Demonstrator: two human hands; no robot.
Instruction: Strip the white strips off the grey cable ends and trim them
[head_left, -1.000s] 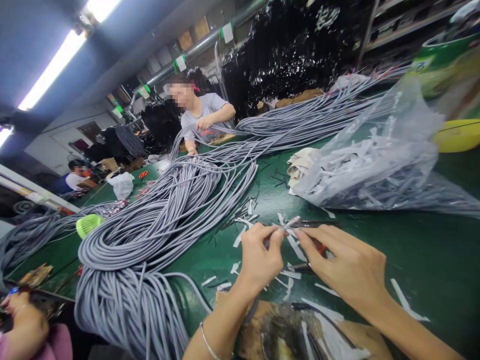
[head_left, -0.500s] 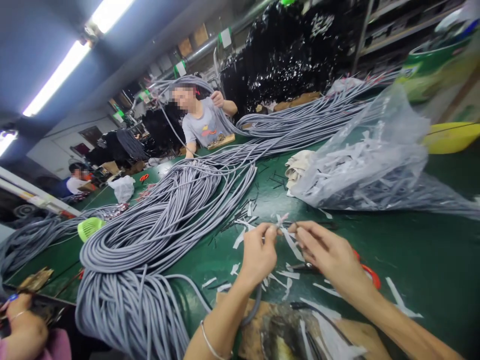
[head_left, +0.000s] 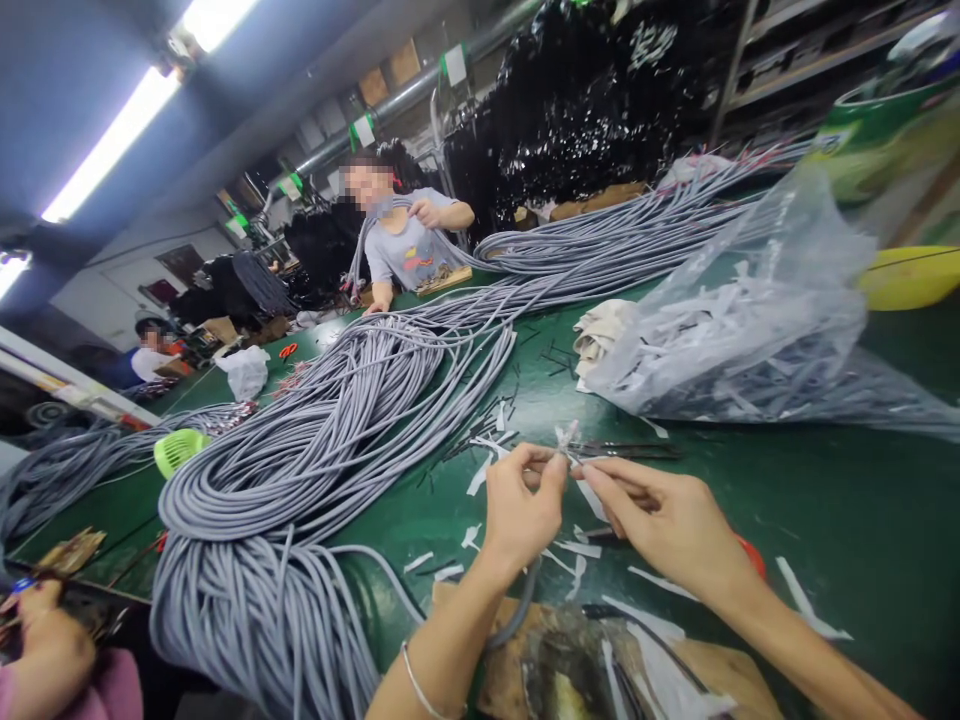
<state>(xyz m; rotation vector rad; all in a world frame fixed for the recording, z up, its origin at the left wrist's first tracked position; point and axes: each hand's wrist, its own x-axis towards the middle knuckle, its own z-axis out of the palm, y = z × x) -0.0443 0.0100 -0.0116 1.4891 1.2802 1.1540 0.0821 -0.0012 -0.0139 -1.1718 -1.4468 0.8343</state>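
Note:
My left hand (head_left: 529, 495) pinches the stripped end of a grey cable (head_left: 517, 615), whose sheath runs down behind my left wrist. Pale and pinkish wire strands (head_left: 568, 434) stick up past the fingertips. Close beside it, my right hand (head_left: 660, 505) is closed in a pinch at the same cable end; the small dark piece between its fingers is too small to name. Under my right hand lie scissors with red handles (head_left: 752, 556), mostly covered. White strips (head_left: 577, 570) and short dark tubes (head_left: 622, 450) are scattered round both hands.
Large coils of grey cable (head_left: 300, 470) fill the left and centre of the green table (head_left: 810, 490). A clear bag of white scraps (head_left: 735, 340) stands at right. Cardboard (head_left: 510, 670) lies near me. Opposite, a co-worker (head_left: 412, 235) handles cable; another person's arm (head_left: 52, 640) is at lower left.
My right hand has moved left and closer to my left hand at the cable end, covering more of the scissors. The co-worker opposite has lowered the cable bundle from head height to the shoulders.

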